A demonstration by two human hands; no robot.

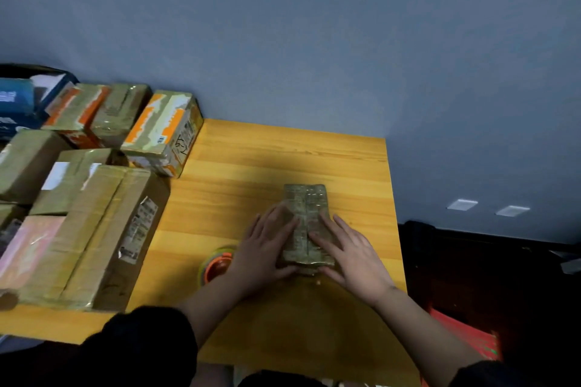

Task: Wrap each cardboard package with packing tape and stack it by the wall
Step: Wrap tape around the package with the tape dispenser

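Blue-grey wall (314, 41) backs your yellow wooden desk (251, 166), where the small taped cardboard package (306, 198) lies near the middle, well apart from the stacked parcels (94, 198) at the left. Your left hand (264, 245) and right hand (349, 251) lie on it with fingers straight, flat against its top and sides, each grip holding nothing. You look to be smoothing the tape down, so wrapping seems nearly finished. An orange-cored roll of packing tape (217, 264) sits just beside your left hand. Next, you likely need to curl both hands under the package's near edges, lift it and carry it left toward the wall-side stack.
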